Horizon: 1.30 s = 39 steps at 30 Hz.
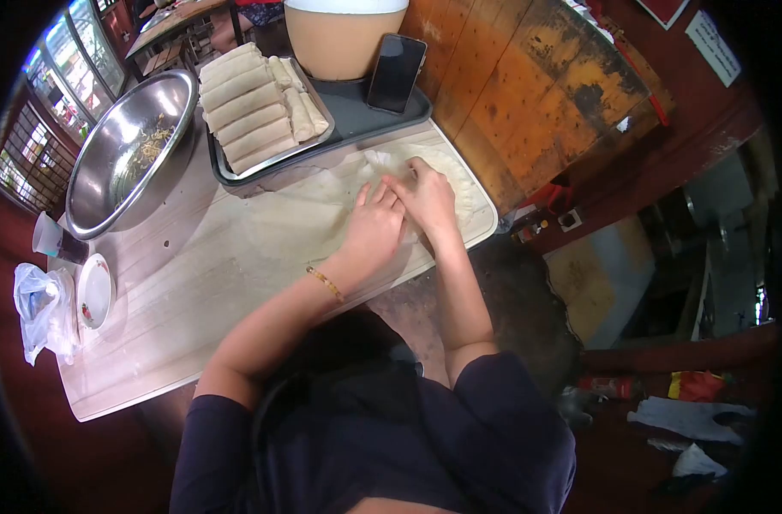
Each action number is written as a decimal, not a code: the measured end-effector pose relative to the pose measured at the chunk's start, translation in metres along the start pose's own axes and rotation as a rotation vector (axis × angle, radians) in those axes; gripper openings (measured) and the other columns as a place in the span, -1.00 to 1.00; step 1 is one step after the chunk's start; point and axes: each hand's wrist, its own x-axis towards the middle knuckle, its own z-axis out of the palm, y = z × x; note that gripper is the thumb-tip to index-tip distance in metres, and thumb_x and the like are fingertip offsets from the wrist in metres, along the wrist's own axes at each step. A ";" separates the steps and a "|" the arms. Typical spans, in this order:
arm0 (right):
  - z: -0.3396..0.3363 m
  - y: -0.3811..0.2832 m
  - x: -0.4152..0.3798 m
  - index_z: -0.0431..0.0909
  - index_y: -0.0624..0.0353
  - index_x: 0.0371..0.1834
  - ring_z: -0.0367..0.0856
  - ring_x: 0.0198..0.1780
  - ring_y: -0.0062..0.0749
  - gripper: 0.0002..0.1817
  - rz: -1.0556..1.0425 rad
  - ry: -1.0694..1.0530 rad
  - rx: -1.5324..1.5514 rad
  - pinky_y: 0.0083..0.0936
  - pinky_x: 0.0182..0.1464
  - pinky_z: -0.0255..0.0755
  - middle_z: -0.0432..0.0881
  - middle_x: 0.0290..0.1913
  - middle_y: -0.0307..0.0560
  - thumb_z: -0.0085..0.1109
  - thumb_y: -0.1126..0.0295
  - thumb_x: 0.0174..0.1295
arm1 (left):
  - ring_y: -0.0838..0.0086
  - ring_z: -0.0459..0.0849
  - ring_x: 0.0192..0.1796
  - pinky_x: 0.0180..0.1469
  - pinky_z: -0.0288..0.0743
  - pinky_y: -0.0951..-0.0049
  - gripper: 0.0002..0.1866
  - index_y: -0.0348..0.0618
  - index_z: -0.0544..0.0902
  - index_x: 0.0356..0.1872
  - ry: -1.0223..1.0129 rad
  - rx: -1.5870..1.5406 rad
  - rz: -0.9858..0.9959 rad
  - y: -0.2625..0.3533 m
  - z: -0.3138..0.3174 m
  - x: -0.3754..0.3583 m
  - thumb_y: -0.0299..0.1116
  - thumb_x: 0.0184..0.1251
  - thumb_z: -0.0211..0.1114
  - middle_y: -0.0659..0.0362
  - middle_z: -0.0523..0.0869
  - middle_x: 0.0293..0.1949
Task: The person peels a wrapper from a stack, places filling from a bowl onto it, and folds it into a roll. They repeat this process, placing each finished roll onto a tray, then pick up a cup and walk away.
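Thin, pale spring roll wrappers point(465, 190) lie piled at the right end of the table, and more thin sheets point(292, 208) are spread to the left of them. My left hand point(375, 224), below a beaded bracelet, rests on the wrappers with its fingers stretched out. Touching it at the fingertips, my right hand point(428, 199) has its thumb and fingers bent in on the edge of a wrapper. The exact pinch is partly hidden. Behind both hands, rolled spring rolls point(252, 116) lie in rows on a metal tray point(324, 134).
A dark tray point(356, 128) carries the metal tray, a tan bucket point(335, 38) and a leaning phone point(397, 73). At left stand a steel bowl point(86, 184) with shredded filling, a cup point(61, 240), a small dish point(95, 291) and a plastic bag point(46, 310). A wooden panel point(511, 86) borders the right.
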 end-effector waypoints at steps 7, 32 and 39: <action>-0.024 0.027 0.029 0.66 0.11 -0.18 0.69 -0.15 0.11 -0.81 -0.043 0.172 -0.082 -0.12 -0.10 0.55 0.72 -0.25 0.13 0.23 0.27 0.27 | 0.13 0.54 0.32 0.31 0.41 0.05 -0.58 -0.32 0.57 0.10 -0.011 -0.018 -0.046 -0.001 0.007 -0.009 -0.29 0.29 0.27 -0.10 0.63 0.17; -0.155 -0.068 0.089 0.70 0.21 -0.19 0.54 -0.38 -0.68 -0.89 -0.425 -0.085 0.215 -0.62 -0.25 0.48 0.68 -0.42 -0.28 0.29 0.46 0.26 | 0.10 0.54 0.30 0.31 0.42 0.10 -0.36 -0.38 0.34 0.35 0.162 -0.783 -0.337 -0.023 -0.009 0.012 -0.28 0.33 0.32 -0.15 0.54 0.27; -0.139 -0.051 0.089 0.65 0.21 -0.10 0.57 -0.37 -0.77 -0.83 -0.190 -0.167 0.676 -0.72 -0.32 0.44 0.69 -0.38 -0.35 0.32 0.42 0.30 | 0.48 0.64 0.11 0.20 0.49 0.47 -0.53 -0.35 0.45 0.25 0.271 -1.574 -0.306 -0.045 -0.084 0.021 -0.40 0.40 0.31 0.10 0.67 0.09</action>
